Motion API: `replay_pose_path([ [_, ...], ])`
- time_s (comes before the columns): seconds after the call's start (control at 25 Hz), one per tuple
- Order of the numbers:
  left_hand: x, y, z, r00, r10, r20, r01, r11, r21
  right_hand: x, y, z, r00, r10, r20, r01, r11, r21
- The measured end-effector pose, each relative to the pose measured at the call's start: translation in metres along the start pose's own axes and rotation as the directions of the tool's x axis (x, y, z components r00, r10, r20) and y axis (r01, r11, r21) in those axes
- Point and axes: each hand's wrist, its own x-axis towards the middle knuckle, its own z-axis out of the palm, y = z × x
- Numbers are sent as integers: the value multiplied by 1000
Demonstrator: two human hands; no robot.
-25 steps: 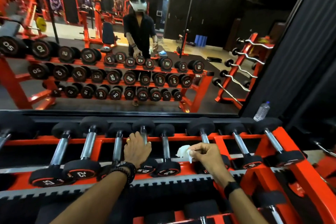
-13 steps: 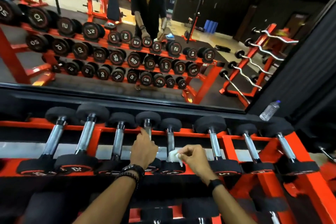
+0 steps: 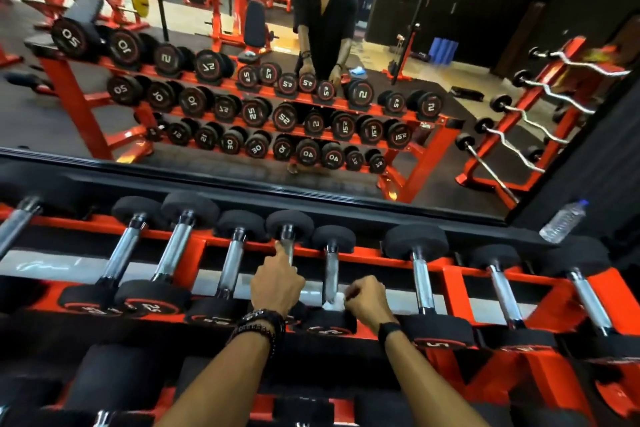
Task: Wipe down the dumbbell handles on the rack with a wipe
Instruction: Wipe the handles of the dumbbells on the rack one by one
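- right hand (image 3: 367,300): fingers curled, pinching the wipe (image 3: 334,304) against the near end of a chrome handle (image 3: 330,274).
- left hand (image 3: 277,282) rests on the neighbouring handle, forefinger out straight.
- wipe: soft, light; wrap it round the bar.
- dumbbell looks heavy, should stay put on the rack (image 3: 460,274).

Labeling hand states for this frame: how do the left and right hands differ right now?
1. The left hand rests on one dumbbell handle with its forefinger stretched along it; the right hand is at the next dumbbell's handle.
2. The right hand pinches a white wipe against the handle's near end; the left hand holds nothing.
3. The left wrist wears beaded bracelets, the right a plain black band.

Both reach over the red rack.
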Motion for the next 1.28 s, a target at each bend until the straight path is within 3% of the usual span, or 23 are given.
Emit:
replay_pose_path([
  [0.28,4,-3,0,998,58,-19,-59,998,-17,4,-14,5,997,54,49,-59,994,97],
  [0.36,5,-4,1,998,54,-21,-53,998,27,5,-24,9,985,131,109,-151,967,204],
  [0.48,8,-5,2,998,58,-18,-57,998,20,16,-31,4,926,214,312,-340,834,436],
  [0.56,7,-6,3,998,62,-14,-62,998,-8,17,-29,-1,873,205,442,-418,781,464],
  [0.72,9,-7,4,997,61,-36,-61,998,6,17,-24,12,900,131,416,-337,815,472],
  [0.84,6,-5,1,997,75,-20,-75,997,0,22,-18,15,854,131,503,-475,592,651],
  [0.88,7,-6,2,997,73,-27,-73,997,-8,24,-16,16,861,126,493,-464,593,658],
  [1.0,9,-6,3,998,55,-39,-55,998,6,22,-17,18,912,87,401,-317,769,554],
  [1.12,8,-7,3,999,46,-30,-45,999,12,20,-24,22,871,152,468,-416,735,536],
  [1.28,10,-6,2,998,53,-30,-53,999,-8,25,-27,25,905,165,393,-342,831,439],
])
